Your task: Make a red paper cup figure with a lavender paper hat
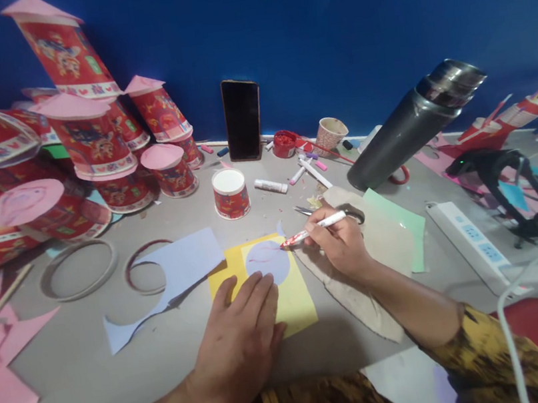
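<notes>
My right hand [339, 239] is closed around a white marker [325, 222] with a red tip. The tip meets the right edge of a lavender paper circle [270, 270], which bears a few reddish lines. Beneath the circle lie yellow sheets [298, 308]. My left hand [242, 327] lies flat, fingers stretched out, over the circle's lower edge and the yellow paper. Scissors [353, 213] are partly hidden behind my right hand. Left of the yellow sheets is a lavender offcut [190, 264] with a round cutout.
Red paper cups [87, 137] with pink tops are stacked at left. A phone [243, 121] leans on the blue wall. A dark flask [404, 127], a power strip [472, 245] and a black stand [525, 190] are at right. A short red cup [232, 200] stands mid-table.
</notes>
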Demonstrator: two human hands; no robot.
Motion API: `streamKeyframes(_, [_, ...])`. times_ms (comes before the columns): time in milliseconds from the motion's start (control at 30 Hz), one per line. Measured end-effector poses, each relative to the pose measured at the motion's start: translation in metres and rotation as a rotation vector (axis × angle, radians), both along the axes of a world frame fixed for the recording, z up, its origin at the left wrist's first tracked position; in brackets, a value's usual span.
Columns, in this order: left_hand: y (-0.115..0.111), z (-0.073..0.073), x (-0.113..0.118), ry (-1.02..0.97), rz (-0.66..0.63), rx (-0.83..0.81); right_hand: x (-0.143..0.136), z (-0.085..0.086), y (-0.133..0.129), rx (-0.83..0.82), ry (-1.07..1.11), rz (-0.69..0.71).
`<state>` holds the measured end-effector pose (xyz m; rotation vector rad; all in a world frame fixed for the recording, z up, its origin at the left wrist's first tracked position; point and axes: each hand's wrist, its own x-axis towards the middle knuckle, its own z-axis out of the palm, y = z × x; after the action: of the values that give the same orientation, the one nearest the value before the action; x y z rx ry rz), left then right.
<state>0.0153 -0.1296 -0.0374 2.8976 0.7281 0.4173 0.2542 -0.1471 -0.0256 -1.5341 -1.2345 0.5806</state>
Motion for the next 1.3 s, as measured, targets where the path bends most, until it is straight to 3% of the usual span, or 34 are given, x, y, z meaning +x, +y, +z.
streamKeyframes(233, [-0.001,0.001,0.002,0.067,0.002,0.017,-0.013,-0.003,0.001,-0.012,0.006,0.094])
streamKeyframes(600, [-0.001,0.003,0.003,0.064,-0.024,0.044,-0.022,-0.004,0.0,0.083,-0.189,0.283])
streamKeyframes(1067, [-0.003,0.003,0.002,0.056,-0.021,0.071,-0.023,-0.006,0.002,0.08,-0.206,0.349])
streamKeyframes(1167, [-0.002,0.003,0.002,0.06,-0.017,0.069,-0.023,-0.005,0.001,0.034,-0.106,0.298])
streamKeyframes(1300, [-0.002,0.002,0.001,0.065,-0.025,0.055,-0.018,-0.005,0.002,0.0,0.13,0.102])
